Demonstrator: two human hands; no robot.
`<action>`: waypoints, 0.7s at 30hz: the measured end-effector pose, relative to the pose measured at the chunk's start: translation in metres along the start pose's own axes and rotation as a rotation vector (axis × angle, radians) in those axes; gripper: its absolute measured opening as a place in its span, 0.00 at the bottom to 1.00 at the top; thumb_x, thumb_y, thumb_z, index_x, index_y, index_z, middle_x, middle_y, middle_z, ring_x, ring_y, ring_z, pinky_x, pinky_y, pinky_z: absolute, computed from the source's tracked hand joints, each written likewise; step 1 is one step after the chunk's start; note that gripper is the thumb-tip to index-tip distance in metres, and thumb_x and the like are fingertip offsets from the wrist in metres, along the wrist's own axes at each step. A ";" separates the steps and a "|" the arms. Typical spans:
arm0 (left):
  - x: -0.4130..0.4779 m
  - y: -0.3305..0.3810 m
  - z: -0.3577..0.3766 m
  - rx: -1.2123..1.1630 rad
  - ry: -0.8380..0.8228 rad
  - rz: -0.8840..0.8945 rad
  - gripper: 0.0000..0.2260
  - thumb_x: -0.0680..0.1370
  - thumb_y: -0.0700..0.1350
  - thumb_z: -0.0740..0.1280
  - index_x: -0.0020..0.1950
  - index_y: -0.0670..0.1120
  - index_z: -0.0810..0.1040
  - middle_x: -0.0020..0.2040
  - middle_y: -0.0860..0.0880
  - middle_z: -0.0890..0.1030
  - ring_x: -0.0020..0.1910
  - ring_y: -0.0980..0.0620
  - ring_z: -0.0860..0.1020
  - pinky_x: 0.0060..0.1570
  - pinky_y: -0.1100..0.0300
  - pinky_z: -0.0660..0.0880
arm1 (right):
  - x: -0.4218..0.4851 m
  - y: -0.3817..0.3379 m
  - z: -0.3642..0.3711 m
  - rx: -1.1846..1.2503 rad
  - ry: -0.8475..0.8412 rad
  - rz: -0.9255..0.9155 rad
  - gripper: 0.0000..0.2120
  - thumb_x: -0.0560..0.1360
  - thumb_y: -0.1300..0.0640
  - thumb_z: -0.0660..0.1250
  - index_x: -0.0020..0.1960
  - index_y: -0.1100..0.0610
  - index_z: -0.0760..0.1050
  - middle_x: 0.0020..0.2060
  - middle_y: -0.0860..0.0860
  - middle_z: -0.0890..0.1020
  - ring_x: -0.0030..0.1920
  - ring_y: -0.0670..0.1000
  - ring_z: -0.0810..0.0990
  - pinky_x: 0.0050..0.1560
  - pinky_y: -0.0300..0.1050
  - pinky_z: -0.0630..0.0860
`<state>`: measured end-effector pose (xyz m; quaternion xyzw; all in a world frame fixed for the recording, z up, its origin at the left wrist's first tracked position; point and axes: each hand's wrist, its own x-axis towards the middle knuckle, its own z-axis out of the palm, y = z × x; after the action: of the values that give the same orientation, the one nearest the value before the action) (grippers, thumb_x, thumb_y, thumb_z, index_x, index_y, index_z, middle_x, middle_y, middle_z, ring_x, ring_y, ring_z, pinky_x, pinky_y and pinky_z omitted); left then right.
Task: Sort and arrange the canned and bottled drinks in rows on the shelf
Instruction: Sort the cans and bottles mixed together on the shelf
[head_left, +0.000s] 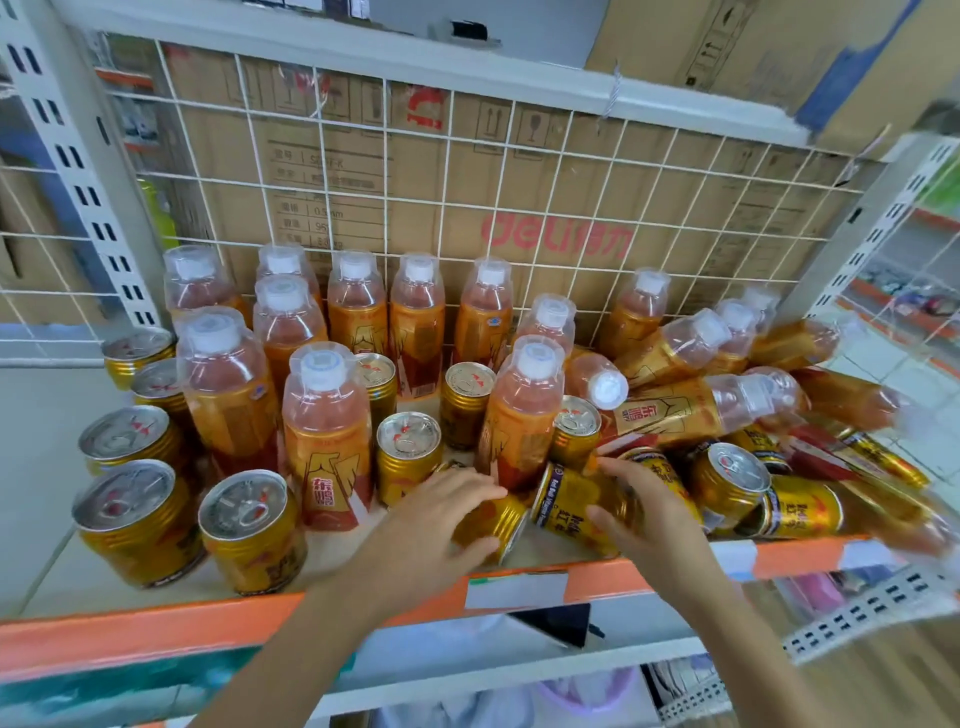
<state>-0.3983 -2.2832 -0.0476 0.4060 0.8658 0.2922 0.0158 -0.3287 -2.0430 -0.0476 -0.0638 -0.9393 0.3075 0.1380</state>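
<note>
head view shows both hands at the front edge of the shelf (156, 631). the left hand (441, 525) curls over a gold can (496, 519) that lies on its side. the right hand (649, 506) grips a second lying can (569, 501), fingers on top and thumb below. upright cans (249, 530) stand in the left part, with upright bottles (327, 431) just behind them. on the right, lying bottles (675, 410) and more cans make a heap in front of the wire grid (451, 156).

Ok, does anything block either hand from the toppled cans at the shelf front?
Nothing visible does. The left hand grips the left lying can and the right hand grips the right lying can.
</note>
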 end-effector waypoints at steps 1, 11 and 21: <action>-0.001 0.000 0.003 0.052 -0.024 0.003 0.23 0.77 0.57 0.62 0.72 0.57 0.62 0.72 0.61 0.61 0.70 0.64 0.55 0.64 0.71 0.48 | -0.005 0.002 0.003 -0.032 -0.019 0.014 0.24 0.71 0.53 0.72 0.66 0.50 0.70 0.58 0.45 0.74 0.60 0.48 0.73 0.58 0.45 0.74; 0.006 -0.007 0.014 0.329 -0.052 0.033 0.38 0.73 0.57 0.68 0.76 0.54 0.51 0.76 0.56 0.54 0.75 0.56 0.50 0.64 0.66 0.36 | -0.007 -0.005 0.015 -0.367 -0.133 0.062 0.36 0.73 0.48 0.69 0.74 0.49 0.54 0.70 0.51 0.64 0.72 0.52 0.58 0.69 0.48 0.63; 0.005 -0.017 0.026 0.455 0.074 0.127 0.41 0.54 0.61 0.79 0.64 0.54 0.69 0.58 0.55 0.75 0.61 0.55 0.65 0.58 0.59 0.63 | -0.001 0.006 0.005 -0.454 -0.064 -0.180 0.37 0.61 0.41 0.76 0.65 0.47 0.66 0.53 0.50 0.78 0.52 0.54 0.79 0.44 0.47 0.79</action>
<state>-0.4065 -2.2756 -0.0772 0.4417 0.8821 0.1047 -0.1262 -0.3294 -2.0412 -0.0554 0.0005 -0.9901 0.0772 0.1170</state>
